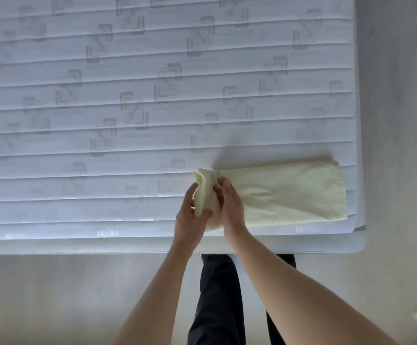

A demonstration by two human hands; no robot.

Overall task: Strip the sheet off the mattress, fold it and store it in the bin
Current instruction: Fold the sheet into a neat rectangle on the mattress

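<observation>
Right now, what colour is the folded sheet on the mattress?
Pale yellow, plain with no pattern; the sheet shows best in the head view, the only one.

Both bare forearms reach forward over the near edge of the mattress (103, 95). The left hand (190, 215) curls its fingers and thumb round the rolled left end of the sheet (277, 192), near the mattress's near right corner. The right hand (231, 202) lies just beside it, fingers gripping the same end.

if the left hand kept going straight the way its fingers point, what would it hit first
The left hand already grips the rolled end of the sheet; past that lies only bare mattress, as far as the view shows.
</observation>
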